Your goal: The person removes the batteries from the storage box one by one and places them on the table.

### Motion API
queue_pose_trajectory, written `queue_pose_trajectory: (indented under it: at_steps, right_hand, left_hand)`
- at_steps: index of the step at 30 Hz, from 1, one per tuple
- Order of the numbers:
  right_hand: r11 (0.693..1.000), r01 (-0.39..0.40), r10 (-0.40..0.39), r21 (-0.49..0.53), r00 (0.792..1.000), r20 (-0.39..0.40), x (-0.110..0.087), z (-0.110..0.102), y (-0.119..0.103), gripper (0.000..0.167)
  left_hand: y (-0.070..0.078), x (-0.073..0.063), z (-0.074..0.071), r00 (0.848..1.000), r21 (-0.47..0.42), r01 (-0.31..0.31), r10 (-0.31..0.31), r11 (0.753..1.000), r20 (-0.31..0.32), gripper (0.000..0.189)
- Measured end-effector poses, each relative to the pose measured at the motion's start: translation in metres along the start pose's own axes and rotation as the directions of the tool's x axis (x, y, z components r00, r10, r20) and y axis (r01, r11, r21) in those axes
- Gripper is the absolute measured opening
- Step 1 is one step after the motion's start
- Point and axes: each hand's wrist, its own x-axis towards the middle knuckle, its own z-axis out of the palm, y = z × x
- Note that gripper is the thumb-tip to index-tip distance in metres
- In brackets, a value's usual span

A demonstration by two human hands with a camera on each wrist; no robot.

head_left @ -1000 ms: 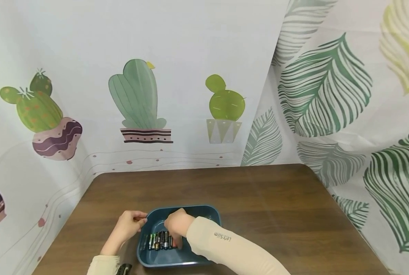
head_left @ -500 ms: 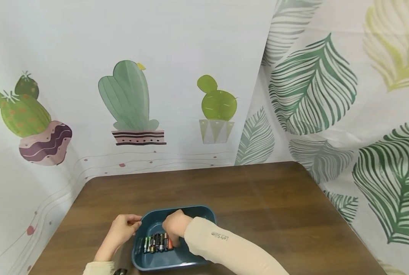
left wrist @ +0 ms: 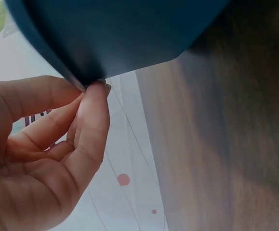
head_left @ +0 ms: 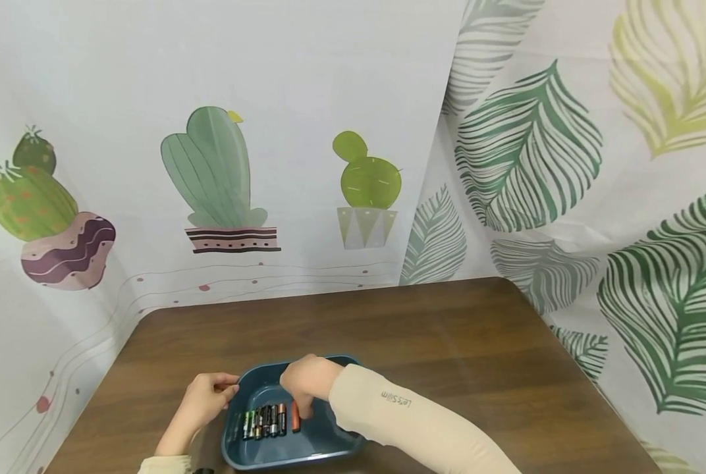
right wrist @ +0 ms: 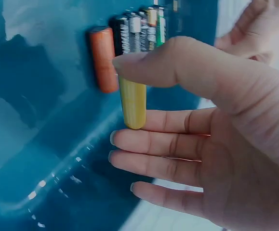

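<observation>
A dark blue tray (head_left: 323, 442) lies on the table. My left hand (head_left: 203, 399) pinches its left corner rim between thumb and fingers, as the left wrist view confirms (left wrist: 47, 144). Inside the tray, several small batteries (head_left: 264, 422) lie side by side in a row, mostly black, with green and copper bands. An orange battery (head_left: 296, 417) lies just right of the row, a narrow gap between. Over it, my right hand (head_left: 307, 382) reaches down into the tray. In the right wrist view it holds a yellow battery (right wrist: 135, 107) between thumb and index finger; the other fingers extend.
The brown wooden table (head_left: 436, 355) extends behind and to the right of the tray. A cloth printed with cacti and leaves (head_left: 299, 164) hangs behind and beside it. The tray's raised walls surround the batteries.
The head view has turned slightly right, so the scene shifts left. My right hand has moved a little right, away from the row, and a gap now shows beside the orange battery.
</observation>
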Motion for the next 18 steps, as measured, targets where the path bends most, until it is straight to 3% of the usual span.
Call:
queue_pose_trajectory:
  at_steps: [5, 11, 18]
  right_hand:
    - [0.999, 0.033, -0.031, 0.032, 0.998, -0.054, -0.014, -0.006, 0.012, 0.024]
    - [0.997, 0.041, -0.03, 0.068, 0.986, -0.164, -0.034, -0.012, 0.028, 0.05]
    - [0.989, 0.078, -0.039, 0.125, 0.957, -0.287, -0.061, -0.009, 0.049, 0.04]
  left_hand:
    - [0.001, -0.001, -0.001, 1.0, 0.001, 0.002, -0.002, 1.0, 0.002, 0.012]
    - [0.001, -0.001, -0.001, 1.0, 0.001, 0.001, -0.001, 1.0, -0.001, 0.012]
    - [0.001, -0.002, -0.001, 1.0, -0.004, -0.001, 0.001, 1.0, -0.004, 0.012]
